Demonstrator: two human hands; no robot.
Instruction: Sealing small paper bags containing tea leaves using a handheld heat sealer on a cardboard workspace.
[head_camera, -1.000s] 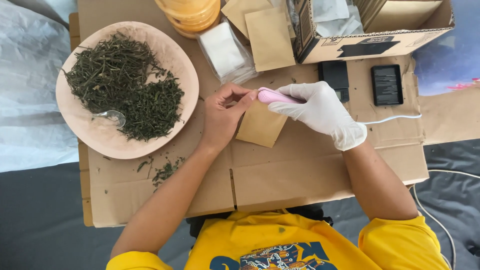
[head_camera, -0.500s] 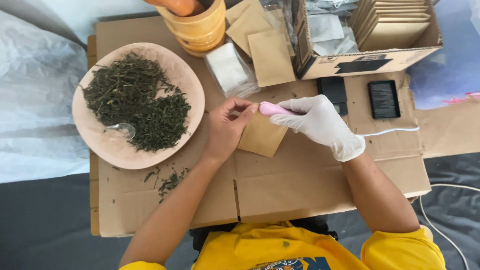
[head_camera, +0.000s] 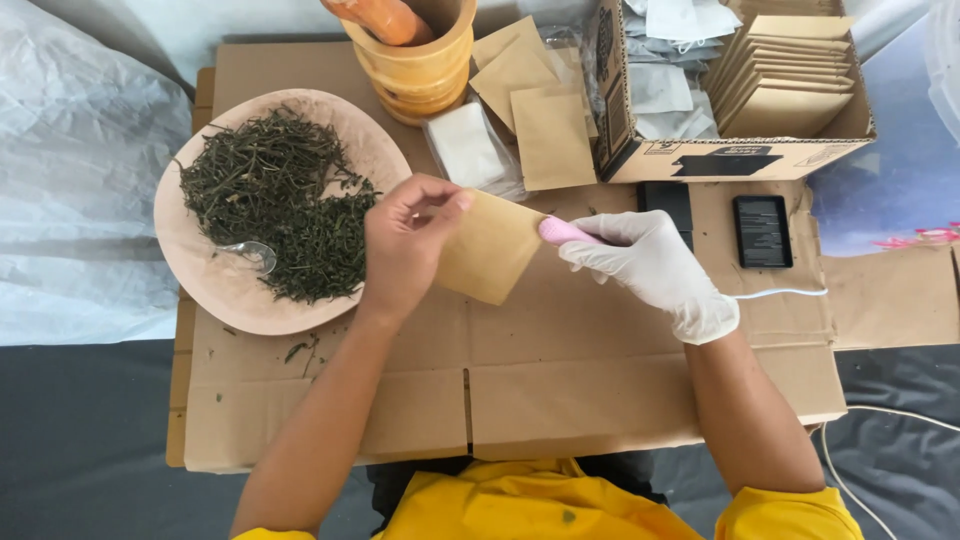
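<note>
Over cardboard: left hand grip pinches one brown pouch; gloved right hand grip clamps one pink tool.

Makeshift home herb-packing spot: flattened cardboard as worktop; dried herbs tray left of it; pouch box behind.

The pouch sits between the hands, held by the left hand, with the right hand just beside it. Left of the hands lies a plate of dried leaves with a spoon in it. Beyond them stand a mortar, loose pouches and a box.
</note>
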